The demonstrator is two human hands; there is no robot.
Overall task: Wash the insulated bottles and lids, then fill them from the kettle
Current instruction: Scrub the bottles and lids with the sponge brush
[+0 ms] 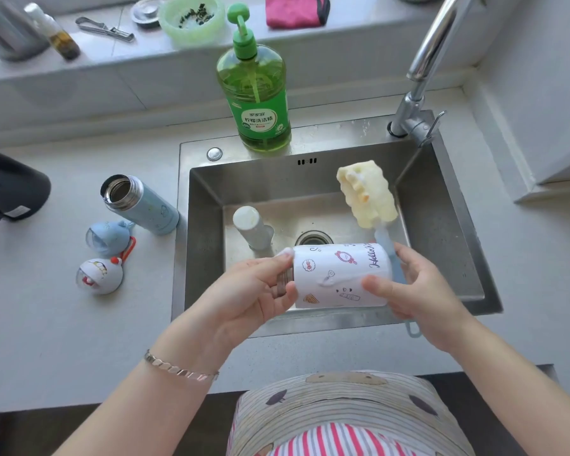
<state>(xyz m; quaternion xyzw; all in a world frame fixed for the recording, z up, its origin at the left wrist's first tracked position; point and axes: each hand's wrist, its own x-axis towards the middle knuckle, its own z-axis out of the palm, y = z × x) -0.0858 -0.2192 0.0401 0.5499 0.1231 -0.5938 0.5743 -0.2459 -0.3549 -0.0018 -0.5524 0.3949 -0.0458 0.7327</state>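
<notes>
From the head camera, a person stands at the sink [204, 225]. Both hands hold the white bottle [339, 274] sideways over the sink's front edge, so I think drips fall into the sink and not on the desk [63, 340].

The left hand [260, 291] has its grip closed tight round the bottle's metal neck. The right hand [418, 287] has its grip closed on the bottle's bottom end, thumb on the side. The brush [367, 195] seems tucked in that same hand. Its yellow sponge end pokes up over the back right of the sink, out of the way but ready. There is foam on the bottle, so it looks like the soapy washing step.

A grey bottle [252, 227] stands inside the sink, maybe waiting its turn. The blue bottle [142, 205] sits open on the desk by the sink's left edge. The blue lid [107, 238] and white lid [99, 276] lie near it, closer to the front.

The soap bottle [254, 93] stands on the sink's back rim, easy to reach. The tap [422, 70] is at the back right corner. The dark kettle [10, 189] sits at the desk's left edge, for filling later.
</notes>
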